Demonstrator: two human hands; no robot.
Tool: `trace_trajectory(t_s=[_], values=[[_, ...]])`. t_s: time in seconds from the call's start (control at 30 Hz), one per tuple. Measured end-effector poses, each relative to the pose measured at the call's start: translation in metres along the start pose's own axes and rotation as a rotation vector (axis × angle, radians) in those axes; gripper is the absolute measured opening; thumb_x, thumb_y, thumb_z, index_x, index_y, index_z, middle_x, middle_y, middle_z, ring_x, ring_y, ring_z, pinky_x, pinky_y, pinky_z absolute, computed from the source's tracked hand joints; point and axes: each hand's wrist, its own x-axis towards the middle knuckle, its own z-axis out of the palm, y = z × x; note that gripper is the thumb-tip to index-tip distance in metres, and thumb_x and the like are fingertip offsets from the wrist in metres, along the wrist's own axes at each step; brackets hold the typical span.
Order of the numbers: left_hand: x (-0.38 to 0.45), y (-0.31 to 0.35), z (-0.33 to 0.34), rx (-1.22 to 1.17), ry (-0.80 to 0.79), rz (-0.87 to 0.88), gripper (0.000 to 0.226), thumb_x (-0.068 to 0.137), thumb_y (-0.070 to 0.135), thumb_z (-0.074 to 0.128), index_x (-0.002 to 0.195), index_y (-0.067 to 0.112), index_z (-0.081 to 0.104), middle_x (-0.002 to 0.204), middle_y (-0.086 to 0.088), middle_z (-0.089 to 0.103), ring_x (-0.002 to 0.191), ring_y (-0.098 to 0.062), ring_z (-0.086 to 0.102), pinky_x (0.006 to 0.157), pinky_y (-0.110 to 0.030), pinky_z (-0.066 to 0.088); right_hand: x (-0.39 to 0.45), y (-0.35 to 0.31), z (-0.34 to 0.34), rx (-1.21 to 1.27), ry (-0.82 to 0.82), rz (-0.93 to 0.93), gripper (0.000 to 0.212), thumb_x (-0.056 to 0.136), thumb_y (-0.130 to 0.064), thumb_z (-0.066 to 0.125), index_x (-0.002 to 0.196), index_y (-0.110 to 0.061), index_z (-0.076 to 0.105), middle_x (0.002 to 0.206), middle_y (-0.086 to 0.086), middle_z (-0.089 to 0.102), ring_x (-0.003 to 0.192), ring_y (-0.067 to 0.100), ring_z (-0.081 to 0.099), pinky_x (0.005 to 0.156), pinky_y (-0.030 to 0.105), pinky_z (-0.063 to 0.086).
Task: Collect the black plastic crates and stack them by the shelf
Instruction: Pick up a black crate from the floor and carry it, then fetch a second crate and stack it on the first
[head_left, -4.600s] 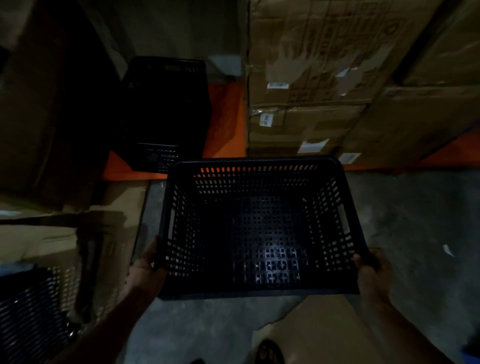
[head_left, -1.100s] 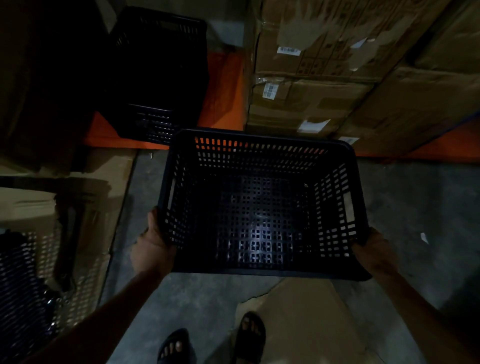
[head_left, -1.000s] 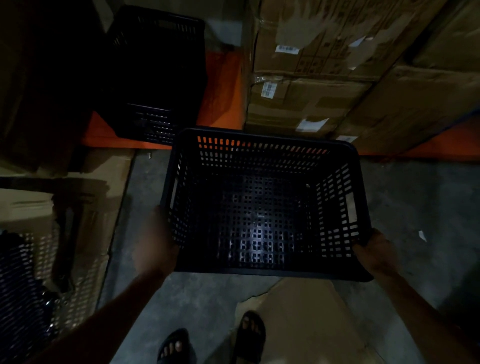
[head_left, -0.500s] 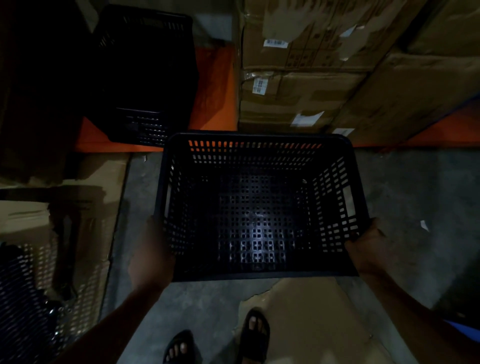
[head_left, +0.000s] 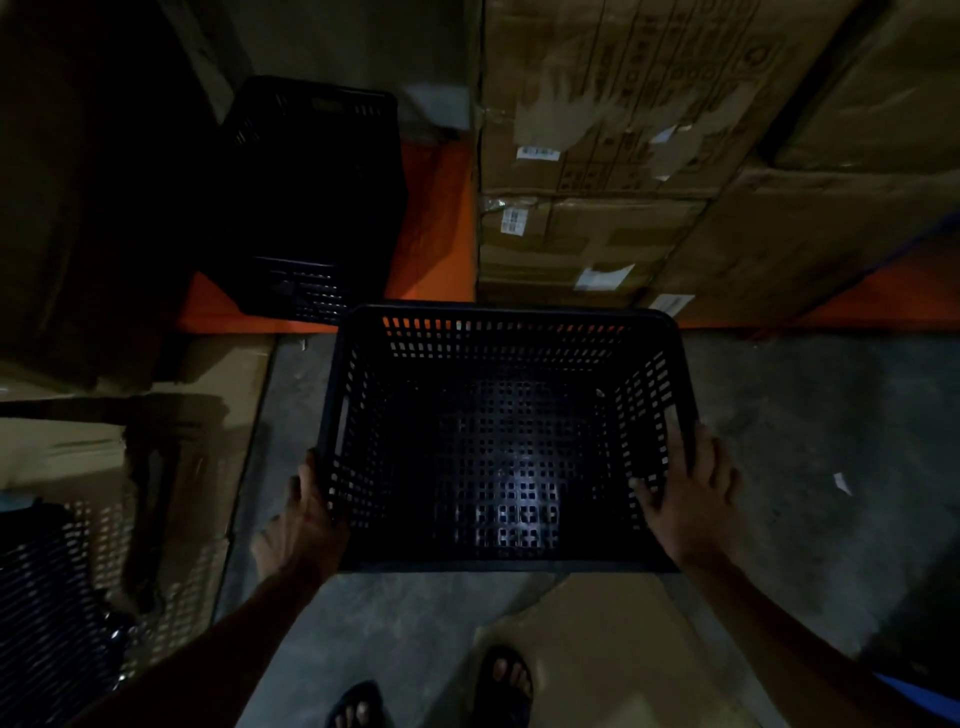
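An empty black perforated plastic crate (head_left: 504, 447) is held in front of me above the concrete floor, its open top facing up. My left hand (head_left: 304, 525) grips its left wall near the front corner. My right hand (head_left: 688, 493) lies over the right rim, fingers spread inside and outside the wall. A second black crate (head_left: 311, 208) stands on the orange shelf base (head_left: 436, 228) at the upper left, in deep shadow. Another black crate (head_left: 41, 597) shows at the bottom left edge.
Stacked cardboard boxes (head_left: 623, 156) fill the shelf to the right of the far crate. Flattened cardboard (head_left: 171, 467) lies on the left, and another sheet (head_left: 597, 649) lies under my sandalled feet (head_left: 504, 680). Bare concrete floor (head_left: 810, 441) extends right.
My right hand has shifted from the crate's front right corner up onto the right rim. The crate has stayed in front of the shelf while my view moved slightly.
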Motion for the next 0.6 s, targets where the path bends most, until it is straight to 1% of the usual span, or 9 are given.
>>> trace_trajectory(t_s=[0.13, 0.2, 0.27, 0.33, 0.4, 0.47, 0.53, 0.57, 0.6], values=[[0.017, 0.003, -0.019, -0.167, 0.056, -0.028, 0.078, 0.082, 0.070, 0.029, 0.148, 0.040, 0.001, 0.150, -0.012, 0.038, 0.115, -0.043, 0.058, 0.085, -0.051, 0.047, 0.025, -0.061, -0.019, 0.060, -0.089, -0.285, 0.065, 0.089, -0.063, 0.037, 0.145, -0.030, 0.035, 0.153, 0.005, 0.027, 0.139, 0.033, 0.023, 0.108, 0.055, 0.026], [0.035, 0.004, -0.029, -0.295, 0.057, -0.061, 0.086, 0.074, 0.079, 0.019, 0.148, 0.036, 0.013, 0.149, -0.013, 0.041, 0.120, -0.041, 0.054, 0.090, -0.051, 0.045, 0.043, -0.100, -0.024, 0.145, -0.157, -0.395, 0.065, 0.089, -0.066, 0.031, 0.145, -0.033, 0.034, 0.155, 0.001, 0.025, 0.140, 0.028, 0.023, 0.111, 0.050, 0.019], [0.057, 0.005, -0.042, -0.439, 0.067, -0.093, 0.089, 0.073, 0.080, 0.021, 0.143, 0.024, 0.031, 0.136, -0.017, 0.053, 0.118, -0.039, 0.055, 0.093, -0.048, 0.043, 0.062, -0.143, -0.028, 0.272, -0.232, -0.442, 0.065, 0.088, -0.066, 0.029, 0.146, -0.036, 0.030, 0.156, -0.001, 0.021, 0.142, 0.022, 0.019, 0.113, 0.047, 0.014], [0.084, 0.002, -0.051, -0.542, 0.051, -0.126, 0.073, 0.084, 0.069, 0.031, 0.137, 0.018, 0.042, 0.116, -0.014, 0.061, 0.114, -0.040, 0.057, 0.092, -0.043, 0.042, 0.083, -0.184, -0.029, 0.397, -0.281, -0.440, 0.060, 0.091, -0.062, 0.033, 0.146, -0.038, 0.030, 0.154, -0.001, 0.022, 0.140, 0.020, 0.019, 0.113, 0.048, 0.012], [0.121, -0.009, -0.058, -0.640, 0.003, -0.163, 0.064, 0.089, 0.062, 0.037, 0.129, 0.014, 0.050, 0.106, -0.018, 0.062, 0.113, -0.043, 0.057, 0.094, -0.045, 0.043, 0.111, -0.227, -0.028, 0.483, -0.304, -0.449, 0.053, 0.093, -0.058, 0.038, 0.142, -0.037, 0.034, 0.148, 0.000, 0.031, 0.136, 0.022, 0.026, 0.110, 0.049, 0.016], [0.167, -0.019, -0.062, -0.764, -0.064, -0.217, 0.062, 0.086, 0.065, 0.039, 0.117, 0.015, 0.058, 0.117, -0.026, 0.062, 0.111, -0.045, 0.058, 0.095, -0.053, 0.044, 0.142, -0.268, -0.027, 0.537, -0.326, -0.454, 0.048, 0.094, -0.056, 0.040, 0.135, -0.033, 0.045, 0.138, 0.002, 0.045, 0.130, 0.026, 0.037, 0.107, 0.048, 0.025], [0.211, -0.023, -0.069, -0.890, -0.110, -0.273, 0.040, 0.089, 0.060, 0.041, 0.096, 0.025, 0.058, 0.116, -0.022, 0.061, 0.090, -0.035, 0.061, 0.084, -0.046, 0.047, 0.172, -0.308, -0.022, 0.607, -0.354, -0.434, 0.046, 0.094, -0.052, 0.044, 0.128, -0.023, 0.054, 0.125, 0.007, 0.055, 0.119, 0.027, 0.050, 0.101, 0.047, 0.038], [0.238, -0.024, -0.074, -0.932, -0.110, -0.295, 0.033, 0.091, 0.057, 0.040, 0.091, 0.028, 0.055, 0.112, -0.017, 0.060, 0.083, -0.029, 0.057, 0.078, -0.041, 0.044, 0.190, -0.332, -0.017, 0.642, -0.362, -0.414, 0.044, 0.094, -0.048, 0.047, 0.125, -0.018, 0.057, 0.121, 0.008, 0.058, 0.114, 0.025, 0.055, 0.097, 0.044, 0.043], [0.260, -0.023, -0.078, -0.974, -0.136, -0.319, 0.031, 0.091, 0.057, 0.040, 0.095, 0.030, 0.054, 0.111, -0.012, 0.057, 0.084, -0.026, 0.056, 0.077, -0.038, 0.043, 0.204, -0.352, -0.011, 0.674, -0.359, -0.395, 0.040, 0.094, -0.043, 0.050, 0.122, -0.016, 0.059, 0.116, 0.008, 0.061, 0.110, 0.024, 0.058, 0.094, 0.040, 0.046]])
